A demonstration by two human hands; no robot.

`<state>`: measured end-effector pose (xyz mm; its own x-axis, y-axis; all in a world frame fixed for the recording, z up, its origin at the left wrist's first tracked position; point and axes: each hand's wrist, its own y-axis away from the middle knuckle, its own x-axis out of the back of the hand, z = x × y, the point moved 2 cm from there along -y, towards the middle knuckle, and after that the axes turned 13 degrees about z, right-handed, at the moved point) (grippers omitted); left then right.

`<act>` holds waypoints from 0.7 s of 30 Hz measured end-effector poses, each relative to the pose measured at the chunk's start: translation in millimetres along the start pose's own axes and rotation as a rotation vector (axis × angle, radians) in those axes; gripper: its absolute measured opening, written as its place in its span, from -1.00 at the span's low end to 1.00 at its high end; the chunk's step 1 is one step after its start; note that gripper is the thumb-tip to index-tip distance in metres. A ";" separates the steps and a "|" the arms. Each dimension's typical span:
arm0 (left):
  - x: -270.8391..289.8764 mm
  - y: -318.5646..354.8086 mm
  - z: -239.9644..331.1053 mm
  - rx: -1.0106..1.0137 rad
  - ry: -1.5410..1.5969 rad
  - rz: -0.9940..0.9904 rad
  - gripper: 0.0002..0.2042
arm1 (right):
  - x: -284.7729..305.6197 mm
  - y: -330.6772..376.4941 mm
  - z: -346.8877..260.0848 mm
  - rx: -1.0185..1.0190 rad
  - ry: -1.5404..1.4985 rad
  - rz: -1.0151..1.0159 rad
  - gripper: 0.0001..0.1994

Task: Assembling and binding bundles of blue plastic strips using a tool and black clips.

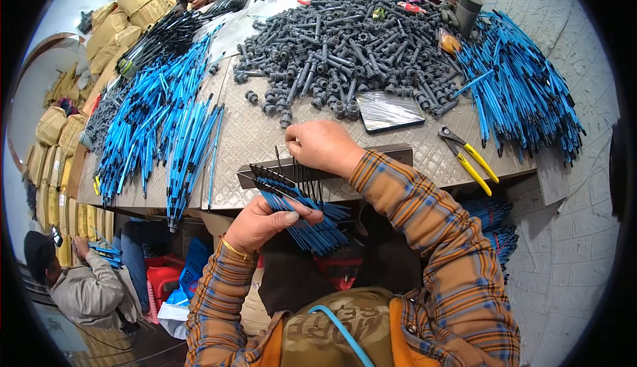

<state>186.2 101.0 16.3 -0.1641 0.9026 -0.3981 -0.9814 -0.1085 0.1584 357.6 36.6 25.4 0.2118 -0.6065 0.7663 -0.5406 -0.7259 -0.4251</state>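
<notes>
My left hand (262, 223) is wrapped round a bundle of thin blue rods (317, 236) with black ends, held just off the table's front edge. The rods fan out below the fingers, and their black tips point up and to the left. My right hand (323, 145) is above the bundle, with its fingers curled together over several thin dark rods standing up from it. What the right fingertips pinch is hidden. Behind the right hand, a shallow black tray (390, 111) holds fine silvery pins or wires.
A large heap of dark grey plastic fittings (352, 42) covers the table's middle. Blue rods lie in piles at the left (156, 108) and right (521, 81). Yellow-handled pliers (468, 160) rest near the front edge. Another person (83, 287) sits at the lower left.
</notes>
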 end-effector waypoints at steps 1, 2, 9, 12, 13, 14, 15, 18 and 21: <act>-0.1 0.2 0.2 0.002 -0.003 0.000 -0.82 | 0.2 -0.5 -0.7 -0.004 -0.004 -0.007 -0.81; -0.1 0.4 0.4 0.003 -0.005 0.000 -0.82 | 0.5 -1.0 -1.3 -0.008 -0.009 -0.014 -0.81; 2.3 -1.1 0.6 -0.012 -0.013 -0.040 -0.81 | -5.8 -3.3 -1.7 -0.025 -0.097 -0.097 -0.74; 4.2 -1.6 -0.1 -0.016 -0.007 -0.058 -0.81 | -13.0 -6.0 5.0 -0.028 -0.145 -0.152 -0.74; 4.7 -1.8 -0.3 -0.016 -0.002 -0.067 -0.81 | -15.3 -6.8 7.5 -0.031 -0.169 -0.181 -0.74; 4.9 -2.2 0.1 -0.015 0.002 -0.076 -0.81 | -17.6 -7.4 10.0 -0.034 -0.194 -0.210 -0.74; 5.3 -2.2 0.6 -0.016 0.002 -0.075 -0.81 | -17.3 -8.0 10.1 -0.034 -0.194 -0.210 -0.74; 6.5 -2.9 1.6 -0.006 0.007 -0.088 -0.81 | -17.4 -9.6 10.9 -0.049 -0.200 -0.240 -0.73; 7.4 -4.7 2.5 -0.006 0.008 -0.102 -0.81 | -19.3 -10.7 13.2 -0.056 -0.213 -0.246 -0.72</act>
<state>189.8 109.3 14.8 -0.0643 0.9056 -0.4191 -0.9936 -0.0191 0.1112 370.1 51.7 8.8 0.5036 -0.4738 0.7224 -0.4948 -0.8436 -0.2084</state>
